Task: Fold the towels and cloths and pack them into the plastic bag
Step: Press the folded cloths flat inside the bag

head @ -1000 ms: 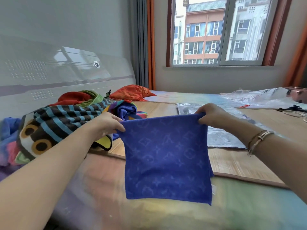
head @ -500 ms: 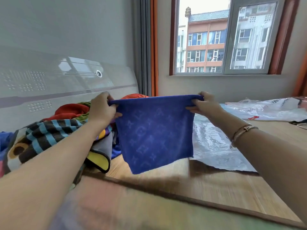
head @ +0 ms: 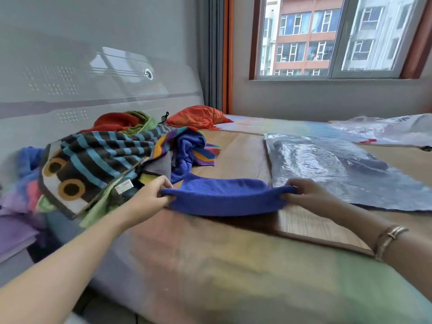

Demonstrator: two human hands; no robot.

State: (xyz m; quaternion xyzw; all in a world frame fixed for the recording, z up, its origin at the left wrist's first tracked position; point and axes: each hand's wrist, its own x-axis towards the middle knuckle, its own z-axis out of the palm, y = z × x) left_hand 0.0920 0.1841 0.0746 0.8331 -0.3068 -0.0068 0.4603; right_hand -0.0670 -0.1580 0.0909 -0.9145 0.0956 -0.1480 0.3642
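Observation:
A blue towel lies low over the bamboo mat, sagging between my hands. My left hand pinches its left end and my right hand pinches its right end. A clear plastic bag lies flat on the mat just behind my right hand. To the left sits a pile of unfolded towels: a striped one, a blue one, red and green ones.
An orange cloth lies near the curtain at the back. Another crumpled plastic bag sits at the far right. The grey headboard runs along the left. Purple cloth lies at the bed's left edge.
Both hands came down from chest height with the blue towel. It hung as a full sheet before; now it is lowered onto the mat, bunched between my hands.

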